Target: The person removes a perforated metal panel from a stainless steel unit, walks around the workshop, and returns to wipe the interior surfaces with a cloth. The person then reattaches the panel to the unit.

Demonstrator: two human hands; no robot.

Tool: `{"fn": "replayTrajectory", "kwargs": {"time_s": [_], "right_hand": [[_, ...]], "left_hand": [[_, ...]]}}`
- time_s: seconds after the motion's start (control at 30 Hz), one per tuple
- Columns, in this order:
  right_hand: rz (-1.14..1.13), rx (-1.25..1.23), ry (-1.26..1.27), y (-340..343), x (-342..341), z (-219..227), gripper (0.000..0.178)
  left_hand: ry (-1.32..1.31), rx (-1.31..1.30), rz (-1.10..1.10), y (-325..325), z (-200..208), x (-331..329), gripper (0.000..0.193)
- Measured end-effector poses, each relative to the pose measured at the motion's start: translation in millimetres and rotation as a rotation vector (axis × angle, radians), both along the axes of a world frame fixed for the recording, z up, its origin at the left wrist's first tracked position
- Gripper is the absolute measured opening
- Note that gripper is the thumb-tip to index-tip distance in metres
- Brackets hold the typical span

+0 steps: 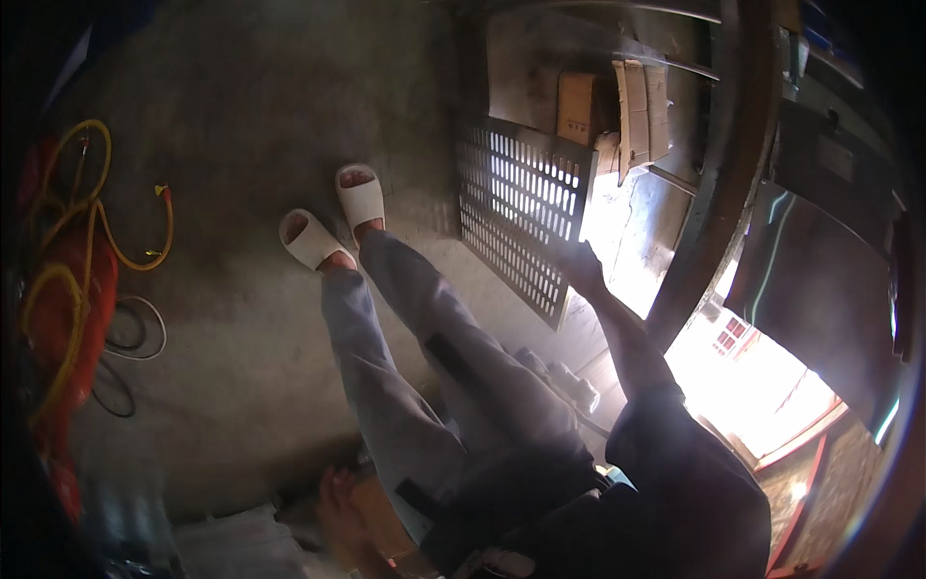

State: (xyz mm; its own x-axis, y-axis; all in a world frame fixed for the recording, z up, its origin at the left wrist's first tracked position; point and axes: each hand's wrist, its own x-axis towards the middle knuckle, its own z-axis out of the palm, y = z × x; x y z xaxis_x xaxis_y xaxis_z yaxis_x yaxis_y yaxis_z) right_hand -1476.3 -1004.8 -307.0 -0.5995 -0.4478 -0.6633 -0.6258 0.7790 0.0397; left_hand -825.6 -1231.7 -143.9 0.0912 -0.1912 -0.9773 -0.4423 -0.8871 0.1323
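Note:
My right hand (582,267) is at the right-hand edge of a slotted metal panel (526,214), its fingers closed on that edge. The panel stands tilted in view, and light comes through its rows of slots. Down at the lower edge, my left hand (345,511) hangs beside my leg, blurred, its fingers loosely stretched with nothing visible in them. A brown, box-like thing (381,511) shows right next to it.
Cardboard boxes (588,106) sit behind the panel. A thick post (719,183) slants past on the right, with a bright opening (714,357) beyond. To the left, a yellow hose (101,203) lies over a red object (77,318) on the concrete floor (231,338).

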Motion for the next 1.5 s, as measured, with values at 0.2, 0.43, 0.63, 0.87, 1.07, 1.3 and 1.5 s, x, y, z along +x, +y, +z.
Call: {"fn": "replayTrajectory", "kwargs": {"time_s": [0.2,0.43,0.63,0.87,1.07,1.3,1.5], "right_hand": [[0.275,-0.058,0.135,41,-4,-30,0.045],[-0.133,-0.004,-0.01,-11,8,-23,0.032],[-0.422,0.049,-0.138,-50,-1,5,0.04],[-0.469,-0.001,-0.073,8,-7,-39,0.039],[-0.539,0.063,0.025,-20,-7,-35,0.063],[-0.739,0.259,0.014,-128,-23,-5,0.122],[-0.615,0.117,-0.058,-212,-18,30,0.118]], "left_hand": [[0.232,-0.223,0.303,0,1,13,0.042],[0.009,0.046,0.073,-108,41,-69,0.055],[-0.033,-0.056,-0.221,-165,14,-82,0.05],[-0.063,-0.142,-0.347,-169,9,-76,0.045],[-0.101,-0.117,-0.224,-119,-3,-54,0.05],[-0.019,-0.373,-0.084,-138,13,-73,0.045],[-0.04,-0.476,-0.092,-162,37,-75,0.041]]}}
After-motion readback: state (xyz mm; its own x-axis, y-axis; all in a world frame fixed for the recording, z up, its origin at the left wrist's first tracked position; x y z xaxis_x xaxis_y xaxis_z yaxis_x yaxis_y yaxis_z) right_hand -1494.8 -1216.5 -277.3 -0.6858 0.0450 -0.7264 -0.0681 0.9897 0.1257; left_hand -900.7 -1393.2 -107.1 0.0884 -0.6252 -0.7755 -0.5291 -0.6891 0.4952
